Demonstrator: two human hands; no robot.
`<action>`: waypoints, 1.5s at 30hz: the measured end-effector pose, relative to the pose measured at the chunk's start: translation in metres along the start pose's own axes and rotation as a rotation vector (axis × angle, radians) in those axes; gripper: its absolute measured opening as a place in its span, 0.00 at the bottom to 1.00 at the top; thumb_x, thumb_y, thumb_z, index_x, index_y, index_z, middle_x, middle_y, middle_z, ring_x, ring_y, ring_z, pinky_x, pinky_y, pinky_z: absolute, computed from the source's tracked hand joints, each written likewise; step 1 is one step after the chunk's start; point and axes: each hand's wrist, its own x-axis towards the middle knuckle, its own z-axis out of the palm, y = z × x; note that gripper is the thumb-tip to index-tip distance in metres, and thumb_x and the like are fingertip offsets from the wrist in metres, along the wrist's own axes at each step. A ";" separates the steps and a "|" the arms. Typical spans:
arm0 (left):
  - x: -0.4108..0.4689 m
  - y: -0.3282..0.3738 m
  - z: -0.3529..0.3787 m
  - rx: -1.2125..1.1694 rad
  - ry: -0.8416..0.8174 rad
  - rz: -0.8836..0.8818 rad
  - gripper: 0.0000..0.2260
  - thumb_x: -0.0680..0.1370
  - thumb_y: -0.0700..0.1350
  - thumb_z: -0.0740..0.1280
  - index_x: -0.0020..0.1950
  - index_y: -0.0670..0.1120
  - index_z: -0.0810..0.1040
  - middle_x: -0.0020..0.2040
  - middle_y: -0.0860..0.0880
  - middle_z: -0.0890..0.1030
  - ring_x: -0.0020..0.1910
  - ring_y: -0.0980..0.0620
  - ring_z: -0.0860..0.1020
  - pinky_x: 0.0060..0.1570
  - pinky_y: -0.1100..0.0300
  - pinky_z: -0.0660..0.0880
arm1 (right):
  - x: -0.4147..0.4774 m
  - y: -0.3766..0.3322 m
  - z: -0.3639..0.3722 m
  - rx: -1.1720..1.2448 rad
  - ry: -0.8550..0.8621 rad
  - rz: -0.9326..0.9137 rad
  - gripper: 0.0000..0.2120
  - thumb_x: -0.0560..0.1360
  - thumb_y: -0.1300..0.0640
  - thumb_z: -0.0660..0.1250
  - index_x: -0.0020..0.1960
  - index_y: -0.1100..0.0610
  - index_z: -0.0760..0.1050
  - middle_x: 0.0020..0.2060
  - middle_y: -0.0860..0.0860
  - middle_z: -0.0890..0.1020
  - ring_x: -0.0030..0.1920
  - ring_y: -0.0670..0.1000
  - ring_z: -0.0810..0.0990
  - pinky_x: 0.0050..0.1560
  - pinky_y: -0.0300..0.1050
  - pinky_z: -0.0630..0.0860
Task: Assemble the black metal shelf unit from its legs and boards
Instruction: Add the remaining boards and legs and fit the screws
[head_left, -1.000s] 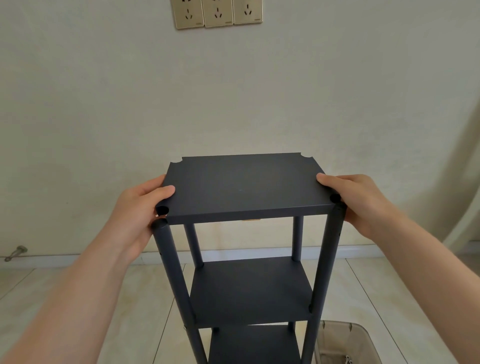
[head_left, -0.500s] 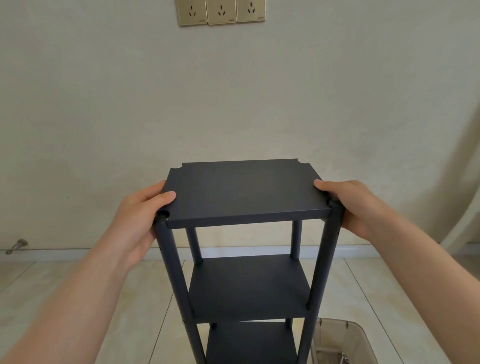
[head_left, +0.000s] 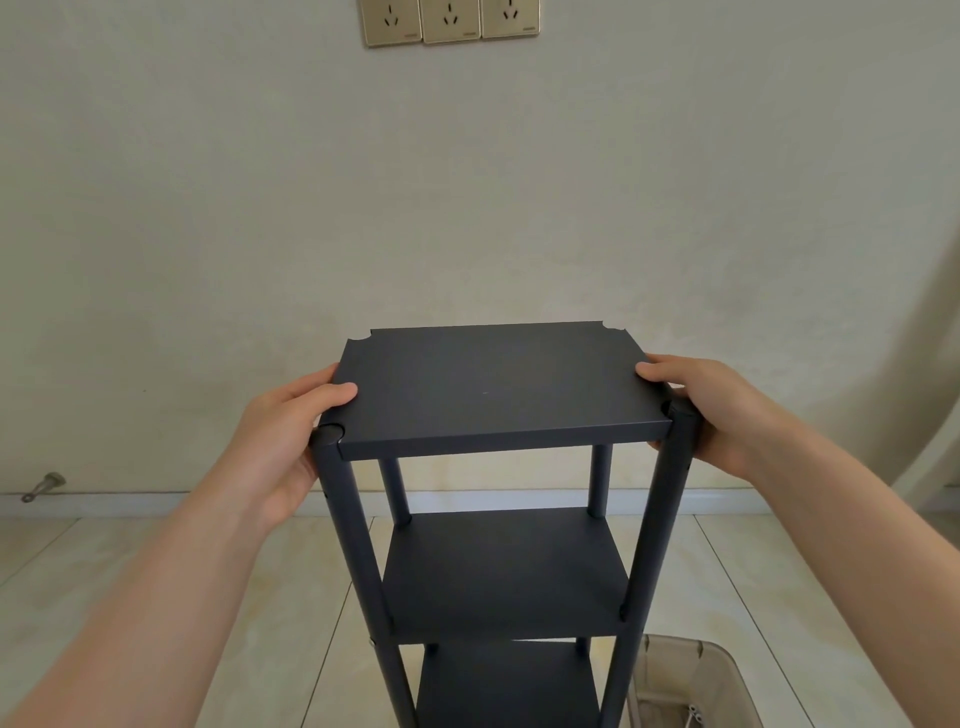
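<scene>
Now the left hand (head_left: 280, 447) and the right hand (head_left: 711, 410) each have a closed grip on a short side of the flat black metal top board (head_left: 493, 389), at centre frame, resting on four round black legs (head_left: 358, 545) above two lower boards (head_left: 509, 571).

Shelf unit (head_left: 498, 571), bin (head_left: 691, 680) on floor (head_left: 260, 597)

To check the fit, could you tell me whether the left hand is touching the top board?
Touching: the head view shows the left hand with its thumb pressed flat on the top board.
</scene>
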 end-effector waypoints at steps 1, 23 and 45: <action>0.000 0.000 0.000 0.000 0.001 -0.001 0.11 0.79 0.38 0.68 0.58 0.47 0.84 0.51 0.49 0.87 0.42 0.55 0.86 0.33 0.65 0.79 | -0.001 -0.001 0.000 -0.004 0.013 0.006 0.08 0.79 0.57 0.64 0.54 0.51 0.80 0.33 0.47 0.84 0.26 0.47 0.80 0.26 0.40 0.76; -0.003 -0.010 -0.007 -0.045 -0.042 -0.080 0.10 0.78 0.40 0.70 0.59 0.45 0.84 0.51 0.48 0.87 0.41 0.53 0.86 0.33 0.63 0.79 | 0.003 0.006 -0.004 0.085 0.007 0.090 0.07 0.74 0.53 0.70 0.48 0.56 0.77 0.31 0.49 0.81 0.27 0.49 0.78 0.35 0.45 0.72; -0.007 -0.015 0.004 -0.122 -0.014 -0.249 0.10 0.77 0.43 0.69 0.57 0.49 0.83 0.36 0.53 0.84 0.27 0.56 0.80 0.24 0.67 0.73 | 0.004 0.007 -0.004 0.088 0.025 0.122 0.05 0.76 0.56 0.68 0.47 0.59 0.75 0.27 0.52 0.81 0.24 0.51 0.79 0.26 0.44 0.77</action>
